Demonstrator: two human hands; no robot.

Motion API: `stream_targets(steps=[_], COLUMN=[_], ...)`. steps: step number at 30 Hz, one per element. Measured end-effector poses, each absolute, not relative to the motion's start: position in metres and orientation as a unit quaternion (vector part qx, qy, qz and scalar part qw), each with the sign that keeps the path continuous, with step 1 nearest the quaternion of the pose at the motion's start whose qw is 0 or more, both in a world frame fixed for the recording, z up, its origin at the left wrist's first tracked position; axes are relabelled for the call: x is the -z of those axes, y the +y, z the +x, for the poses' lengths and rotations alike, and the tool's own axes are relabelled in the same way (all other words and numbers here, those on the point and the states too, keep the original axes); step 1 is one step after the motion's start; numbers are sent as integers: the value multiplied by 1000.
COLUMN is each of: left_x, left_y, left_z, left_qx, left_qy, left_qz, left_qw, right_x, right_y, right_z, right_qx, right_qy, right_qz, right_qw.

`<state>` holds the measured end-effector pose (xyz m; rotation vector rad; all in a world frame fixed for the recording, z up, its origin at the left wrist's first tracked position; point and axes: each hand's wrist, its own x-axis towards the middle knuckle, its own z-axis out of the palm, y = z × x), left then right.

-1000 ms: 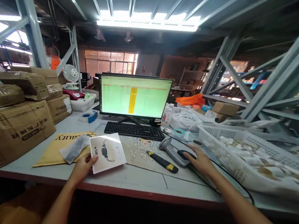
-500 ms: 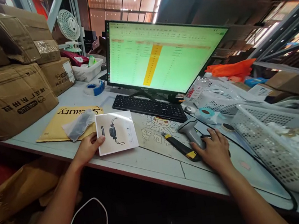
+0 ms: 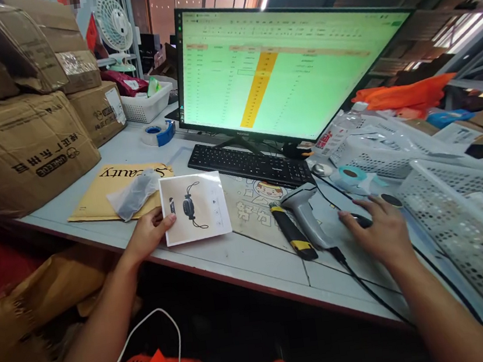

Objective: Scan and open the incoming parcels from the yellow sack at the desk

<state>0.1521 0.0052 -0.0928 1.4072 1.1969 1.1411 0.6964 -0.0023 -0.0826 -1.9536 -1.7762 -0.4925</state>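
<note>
A thin white box [image 3: 195, 207], printed with a picture of a black device on a looped strap, is pinched at its left edge by my left hand [image 3: 150, 234]. The box is tilted up over the table's front part. My right hand [image 3: 379, 228] rests over a black computer mouse [image 3: 362, 220], its fingers spread along it and hiding most of it. Left of that hand lie a grey barcode scanner [image 3: 307, 217] and a black-and-yellow box cutter [image 3: 292, 230], side by side.
Behind stand a black keyboard [image 3: 248, 164] and a monitor [image 3: 285, 70] showing a spreadsheet. A yellow mailer [image 3: 90, 205] carries a plastic-wrapped item [image 3: 135, 195]. Cardboard boxes [image 3: 21, 149] are stacked at left, with blue tape [image 3: 160, 133] nearby. A white basket [image 3: 463, 236] stands at right.
My right hand has moved right, away from the barcode scanner, with the mouse under it. The scanner's cable now shows. My left hand still holds the box; the view has shifted slightly.
</note>
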Motion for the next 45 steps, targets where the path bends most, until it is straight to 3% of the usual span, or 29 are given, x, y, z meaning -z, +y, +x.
stream_targets(steps=[12,24,28,30,34,39,42,45], left_x=[102,101,99,99,100,102,103,105], left_y=[1,-9,-13,-14,-13,-13,-13,-13], left_z=[145,158,160,160,160,159,159,159], left_qx=[-497,-385,-368,-364,-371,-367,-364,-362], left_qy=[415,339,366,374,386,396,408,419], left_qz=[618,852,848,846,837,831,827,823], left_qw=[446,107,103,109,116,131,131,126], right_x=[102,101,68,51,38,47,36,-1], right_y=[-9,-23,-30,-35,-37,-15,-2,-6], right_z=[749,722,694,669,613,574,566,567], right_qx=[100,172,162,93,-61,-23,-41,-159], right_qy=[-653,-656,-642,-626,-618,-587,-569,-545], right_qz=[-727,-689,-701,-734,-773,-809,-819,-808], right_qw=[189,256,263,248,129,32,58,157])
